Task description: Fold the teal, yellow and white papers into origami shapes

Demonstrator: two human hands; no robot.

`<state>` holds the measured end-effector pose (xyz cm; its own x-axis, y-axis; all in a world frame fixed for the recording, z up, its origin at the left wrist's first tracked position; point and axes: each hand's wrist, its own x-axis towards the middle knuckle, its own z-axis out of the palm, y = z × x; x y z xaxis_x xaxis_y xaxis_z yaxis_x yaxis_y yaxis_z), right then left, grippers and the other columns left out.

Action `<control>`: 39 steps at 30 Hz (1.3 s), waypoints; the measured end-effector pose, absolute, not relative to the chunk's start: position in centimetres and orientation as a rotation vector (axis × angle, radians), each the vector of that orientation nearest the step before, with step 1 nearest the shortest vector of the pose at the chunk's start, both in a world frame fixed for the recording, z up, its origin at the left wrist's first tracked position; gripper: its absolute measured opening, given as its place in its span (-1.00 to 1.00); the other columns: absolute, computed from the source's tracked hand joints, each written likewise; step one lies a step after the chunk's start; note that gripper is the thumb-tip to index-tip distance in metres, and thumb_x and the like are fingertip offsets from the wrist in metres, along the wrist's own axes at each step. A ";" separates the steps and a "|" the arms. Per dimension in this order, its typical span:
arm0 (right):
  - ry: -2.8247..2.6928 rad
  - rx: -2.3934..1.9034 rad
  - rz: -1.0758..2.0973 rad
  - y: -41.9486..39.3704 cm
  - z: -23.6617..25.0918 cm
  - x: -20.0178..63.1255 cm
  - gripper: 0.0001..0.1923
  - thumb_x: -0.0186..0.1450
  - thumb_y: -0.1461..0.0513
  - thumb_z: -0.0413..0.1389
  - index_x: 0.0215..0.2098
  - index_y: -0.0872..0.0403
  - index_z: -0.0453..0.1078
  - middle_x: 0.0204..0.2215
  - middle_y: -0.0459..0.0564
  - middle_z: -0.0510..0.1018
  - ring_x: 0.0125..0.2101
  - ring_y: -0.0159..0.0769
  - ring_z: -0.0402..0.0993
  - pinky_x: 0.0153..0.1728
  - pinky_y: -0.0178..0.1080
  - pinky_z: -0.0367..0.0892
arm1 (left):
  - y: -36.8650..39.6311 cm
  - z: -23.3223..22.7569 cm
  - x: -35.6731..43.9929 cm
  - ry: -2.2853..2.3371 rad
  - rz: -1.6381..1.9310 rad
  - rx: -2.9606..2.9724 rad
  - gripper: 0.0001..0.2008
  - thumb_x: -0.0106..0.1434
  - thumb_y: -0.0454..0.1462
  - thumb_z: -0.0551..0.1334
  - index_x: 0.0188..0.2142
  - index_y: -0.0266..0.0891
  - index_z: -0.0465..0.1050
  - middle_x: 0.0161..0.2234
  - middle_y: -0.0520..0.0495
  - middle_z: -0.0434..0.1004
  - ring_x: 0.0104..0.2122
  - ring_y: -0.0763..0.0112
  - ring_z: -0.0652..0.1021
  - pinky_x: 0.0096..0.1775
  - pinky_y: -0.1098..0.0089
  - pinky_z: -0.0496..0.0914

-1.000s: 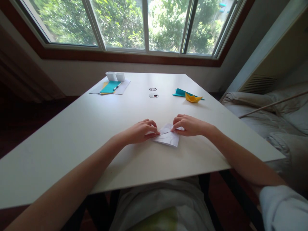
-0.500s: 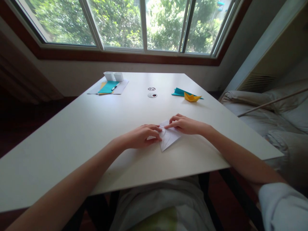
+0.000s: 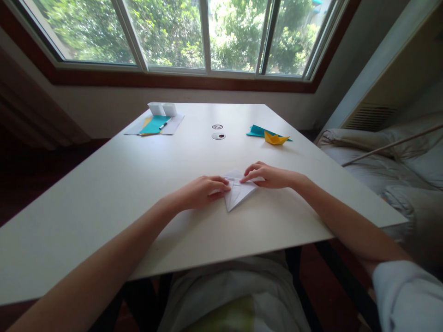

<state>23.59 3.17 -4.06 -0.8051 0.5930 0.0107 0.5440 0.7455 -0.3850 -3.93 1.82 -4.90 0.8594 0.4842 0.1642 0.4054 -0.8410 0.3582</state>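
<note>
A folded piece of white paper point(image 3: 235, 193) lies on the table in front of me, a kite-like shape with a point toward me and small flaps folded at its middle. My left hand point(image 3: 206, 190) grips its left edge, fingertips on top and thumb lower down at the side. At the upper right edge, my right hand point(image 3: 265, 175) holds the paper with its index finger on the top face; the thumb is partly hidden by the corner.
A yellow paper boat point(image 3: 276, 139) and a folded teal paper point(image 3: 259, 131) stand at the far right of the white table point(image 3: 138, 170). At the far left are teal sheets point(image 3: 154, 124), a pen point(image 3: 165, 123) and white paper boxes point(image 3: 169, 109). Two round grommets point(image 3: 218, 136) lie mid-table.
The folded paper has shifted slightly left and away from me. My left hand has moved a little left with it, and more of the middle flaps shows between my hands.
</note>
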 end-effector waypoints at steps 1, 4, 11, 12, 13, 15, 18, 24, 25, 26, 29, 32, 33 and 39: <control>-2.809 -0.915 0.549 3.2 -4.1 23.6 -0.62 0.27 0.28 -0.02 0.03 -0.13 0.36 -0.08 0.02 0.38 -0.06 -0.19 0.21 -0.01 -0.11 0.17 | 1.8 -4.9 -3.9 0.672 0.362 2.715 -0.72 0.27 -0.29 0.08 -0.06 -0.20 0.45 0.00 -0.15 0.43 -0.08 0.31 0.48 -0.05 0.35 0.34; -2.802 -0.916 0.543 3.3 -4.0 23.7 -0.67 0.28 0.21 -0.01 -0.01 -0.11 0.40 -0.10 0.04 0.38 -0.08 -0.19 0.22 -0.02 -0.11 0.17 | 1.7 -4.9 -3.8 0.686 0.380 2.702 -0.72 0.27 -0.30 0.09 -0.08 -0.21 0.47 -0.02 -0.16 0.44 -0.10 0.31 0.49 -0.07 0.36 0.35; -2.685 -0.974 0.534 3.4 -4.5 23.0 -0.72 0.28 0.10 0.00 -0.14 -0.03 0.47 -0.16 0.05 0.42 -0.12 -0.20 0.28 -0.07 -0.14 0.21 | 1.5 -5.1 -3.6 0.707 0.453 2.728 -0.76 0.24 -0.29 0.13 -0.14 -0.17 0.51 -0.10 -0.14 0.49 -0.18 0.34 0.51 -0.12 0.37 0.37; -2.644 -1.005 0.512 3.4 -4.7 22.7 -0.72 0.28 0.09 0.01 -0.18 0.00 0.48 -0.18 0.06 0.43 -0.13 -0.19 0.29 -0.09 -0.15 0.21 | 1.4 -5.1 -3.5 0.704 0.468 2.735 -0.76 0.24 -0.28 0.13 -0.15 -0.16 0.51 -0.12 -0.14 0.49 -0.19 0.34 0.51 -0.12 0.37 0.37; -2.602 -1.042 0.482 3.3 -4.9 22.4 -0.72 0.26 0.08 0.02 -0.22 0.03 0.48 -0.19 0.07 0.44 -0.13 -0.19 0.30 -0.09 -0.14 0.22 | 1.3 -5.1 -3.4 0.699 0.481 2.742 -0.77 0.24 -0.28 0.13 -0.15 -0.16 0.52 -0.14 -0.13 0.50 -0.19 0.34 0.51 -0.13 0.37 0.36; -2.538 -1.124 0.412 3.2 -5.4 21.8 -0.74 0.24 0.07 0.05 -0.28 0.05 0.46 -0.21 0.08 0.44 -0.15 -0.18 0.31 -0.10 -0.14 0.21 | 1.1 -5.2 -3.2 0.695 0.498 2.760 -0.78 0.24 -0.27 0.14 -0.17 -0.15 0.52 -0.17 -0.12 0.51 -0.21 0.34 0.50 -0.14 0.37 0.36; -2.496 -1.232 0.326 2.9 -5.8 21.1 -0.77 0.21 0.07 0.08 -0.30 0.05 0.43 -0.21 0.07 0.43 -0.17 -0.17 0.31 -0.12 -0.13 0.20 | 1.0 -5.3 -3.0 0.706 0.489 2.794 -0.78 0.24 -0.26 0.14 -0.18 -0.14 0.52 -0.19 -0.10 0.52 -0.22 0.34 0.49 -0.15 0.36 0.34; -2.443 -1.366 0.251 2.7 -6.2 20.5 -0.77 0.18 0.06 0.11 -0.33 0.04 0.40 -0.19 0.05 0.42 -0.17 -0.16 0.29 -0.14 -0.14 0.18 | 0.8 -5.4 -2.9 0.723 0.456 2.868 -0.80 0.26 -0.26 0.11 -0.19 -0.15 0.49 -0.21 -0.08 0.53 -0.23 0.34 0.50 -0.15 0.35 0.31; -2.432 -1.384 0.236 2.6 -6.2 20.5 -0.77 0.18 0.05 0.11 -0.34 0.04 0.40 -0.19 0.05 0.42 -0.17 -0.16 0.28 -0.14 -0.14 0.17 | 0.7 -5.3 -2.9 0.731 0.449 2.876 -0.80 0.26 -0.26 0.11 -0.19 -0.16 0.48 -0.22 -0.07 0.53 -0.24 0.35 0.50 -0.15 0.35 0.30; -2.421 -1.401 0.214 2.6 -6.2 20.4 -0.76 0.18 0.04 0.11 -0.34 0.04 0.39 -0.19 0.04 0.42 -0.17 -0.15 0.28 -0.15 -0.14 0.17 | 0.7 -5.3 -2.8 0.743 0.442 2.884 -0.80 0.26 -0.26 0.10 -0.20 -0.16 0.48 -0.23 -0.07 0.53 -0.24 0.35 0.50 -0.16 0.35 0.30; -2.413 -1.427 0.119 2.2 -5.8 20.1 -0.75 0.17 0.03 0.11 -0.34 0.04 0.38 -0.19 0.04 0.41 -0.16 -0.13 0.27 -0.17 -0.14 0.15 | 0.4 -5.2 -2.7 0.799 0.429 2.911 -0.81 0.26 -0.25 0.10 -0.24 -0.15 0.48 -0.26 -0.05 0.54 -0.26 0.34 0.51 -0.18 0.34 0.30; -2.470 -1.431 0.055 1.5 -5.1 19.8 -0.72 0.15 0.00 0.13 -0.40 0.04 0.38 -0.24 0.04 0.43 -0.18 -0.12 0.27 -0.21 -0.15 0.13 | 0.2 -5.1 -2.5 0.847 0.422 2.930 -0.82 0.25 -0.25 0.11 -0.26 -0.14 0.49 -0.27 -0.04 0.54 -0.29 0.34 0.51 -0.21 0.34 0.30; -2.505 -1.427 0.064 1.3 -4.9 19.7 -0.70 0.14 -0.02 0.13 -0.43 0.04 0.37 -0.28 0.04 0.44 -0.21 -0.14 0.28 -0.23 -0.16 0.12 | 0.2 -5.1 -2.4 0.858 0.419 2.936 -0.83 0.25 -0.25 0.11 -0.26 -0.14 0.48 -0.28 -0.03 0.54 -0.29 0.34 0.51 -0.22 0.34 0.30; -2.723 -1.347 0.241 0.2 -3.9 19.3 -0.57 0.13 -0.15 0.07 -0.50 0.04 0.34 -0.44 -0.02 0.46 -0.27 -0.18 0.31 -0.27 -0.19 0.08 | 0.1 -4.8 -2.3 0.883 0.354 2.981 -0.84 0.25 -0.27 0.11 -0.22 -0.13 0.44 -0.26 -0.02 0.52 -0.30 0.33 0.50 -0.25 0.34 0.31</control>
<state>19.34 0.24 -3.89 -0.6057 0.7956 0.0141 0.7807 0.5977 -0.1824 -2.27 0.06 -4.84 0.8153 0.5388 0.2123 0.5360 -0.8408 0.0757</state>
